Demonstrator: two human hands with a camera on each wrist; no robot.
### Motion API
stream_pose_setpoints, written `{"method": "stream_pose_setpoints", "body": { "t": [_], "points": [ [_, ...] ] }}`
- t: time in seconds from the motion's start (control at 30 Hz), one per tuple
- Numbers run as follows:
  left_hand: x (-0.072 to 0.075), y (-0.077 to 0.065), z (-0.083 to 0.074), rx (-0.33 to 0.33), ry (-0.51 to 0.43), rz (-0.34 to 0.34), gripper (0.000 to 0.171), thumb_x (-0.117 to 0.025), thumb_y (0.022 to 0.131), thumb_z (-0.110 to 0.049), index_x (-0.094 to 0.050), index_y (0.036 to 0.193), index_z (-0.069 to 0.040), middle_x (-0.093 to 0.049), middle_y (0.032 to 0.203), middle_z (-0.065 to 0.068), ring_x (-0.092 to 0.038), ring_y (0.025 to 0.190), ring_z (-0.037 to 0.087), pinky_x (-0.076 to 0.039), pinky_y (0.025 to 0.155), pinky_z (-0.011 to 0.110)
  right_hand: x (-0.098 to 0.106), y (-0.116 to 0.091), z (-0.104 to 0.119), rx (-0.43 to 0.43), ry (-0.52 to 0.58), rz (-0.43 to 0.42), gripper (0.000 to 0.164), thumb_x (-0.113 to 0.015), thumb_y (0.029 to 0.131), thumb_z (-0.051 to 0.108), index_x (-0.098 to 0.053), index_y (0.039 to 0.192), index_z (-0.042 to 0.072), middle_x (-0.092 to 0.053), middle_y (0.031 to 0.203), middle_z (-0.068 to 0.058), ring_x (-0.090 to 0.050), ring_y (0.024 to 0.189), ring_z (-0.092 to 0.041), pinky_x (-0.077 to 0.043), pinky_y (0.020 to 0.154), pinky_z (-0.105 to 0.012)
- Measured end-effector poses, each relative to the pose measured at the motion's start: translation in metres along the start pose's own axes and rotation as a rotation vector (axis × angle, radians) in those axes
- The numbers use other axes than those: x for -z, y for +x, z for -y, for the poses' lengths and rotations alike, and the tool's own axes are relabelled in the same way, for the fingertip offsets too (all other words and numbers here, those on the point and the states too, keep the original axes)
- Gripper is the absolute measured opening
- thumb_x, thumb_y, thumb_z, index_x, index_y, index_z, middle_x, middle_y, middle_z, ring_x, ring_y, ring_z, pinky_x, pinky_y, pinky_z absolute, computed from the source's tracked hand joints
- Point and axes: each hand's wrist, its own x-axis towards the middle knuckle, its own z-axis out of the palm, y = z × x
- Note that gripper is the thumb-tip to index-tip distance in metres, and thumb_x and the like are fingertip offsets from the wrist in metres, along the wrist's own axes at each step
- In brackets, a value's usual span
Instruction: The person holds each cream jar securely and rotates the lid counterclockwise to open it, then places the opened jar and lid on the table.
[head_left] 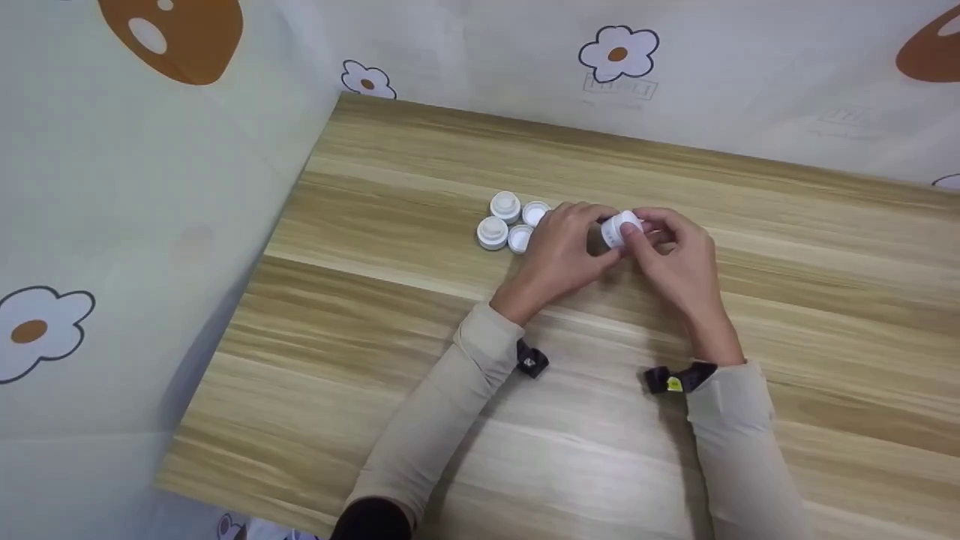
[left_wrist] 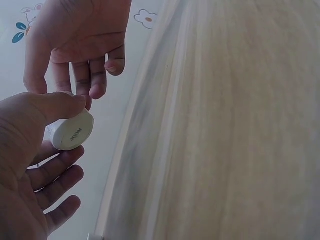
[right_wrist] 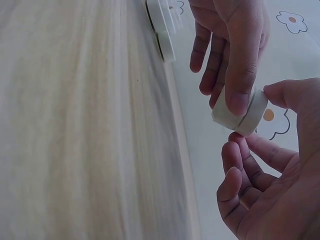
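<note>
Both hands meet at a small white jar (head_left: 612, 232), held up over the wooden table and tilted. My left hand (head_left: 562, 247) grips the jar's body between thumb and fingers; faint print shows on its base (left_wrist: 75, 134) in the left wrist view. From the other side, my right hand (head_left: 684, 262) pinches the lid (right_wrist: 256, 111) between thumb and fingertips. In the right wrist view a thin seam runs between lid and body. Just left of my left hand stand two similar jars without lids (head_left: 505, 207), beside two white lids (head_left: 535, 214) lying with their hollow sides up.
The wood-grain table (head_left: 360, 337) ends at a left edge and at a back edge along a pale wall covering (head_left: 480, 60) with flower prints. A dark camera mount (head_left: 532, 361) sits on the left wrist, another (head_left: 675, 379) on the right.
</note>
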Motion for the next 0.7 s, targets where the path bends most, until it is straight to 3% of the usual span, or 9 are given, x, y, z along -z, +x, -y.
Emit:
{"method": "stream_pose_setpoints", "body": {
  "t": [0.27,0.47,0.7],
  "points": [
    [0.0012,-0.0004,0.0014,-0.003,-0.011,-0.006,0.051,-0.081,0.092,-0.042,-0.071,0.134,-0.017,-0.075,0.132,0.0,-0.066,0.125,0.019,-0.049,0.112,0.033,-0.0005,-0.0003,0.0005,-0.009,-0.018,-0.006,0.041,-0.073,0.099,0.034,-0.074,0.125,0.002,-0.071,0.11,-0.005,-0.065,0.09,-0.003,-0.052,0.079,-0.01],
    [0.0025,-0.0003,0.001,0.001,-0.004,0.002,0.051,-0.08,0.093,-0.044,-0.071,0.135,-0.017,-0.074,0.133,-0.001,-0.065,0.127,0.019,-0.048,0.113,0.034,-0.0009,-0.0009,0.0032,-0.037,-0.049,-0.033,0.046,-0.076,0.095,0.045,-0.076,0.116,0.005,-0.067,0.097,0.002,-0.065,0.084,-0.006,-0.051,0.072,-0.013],
    [0.0016,0.0,0.0009,0.013,0.001,0.02,0.051,-0.08,0.093,-0.043,-0.07,0.137,-0.018,-0.073,0.135,0.0,-0.064,0.128,0.019,-0.048,0.114,0.034,-0.0012,-0.0007,0.0027,-0.012,-0.033,-0.025,0.038,-0.079,0.095,0.037,-0.077,0.113,0.003,-0.065,0.092,0.004,-0.064,0.082,-0.005,-0.051,0.07,-0.011]
  ]
}}
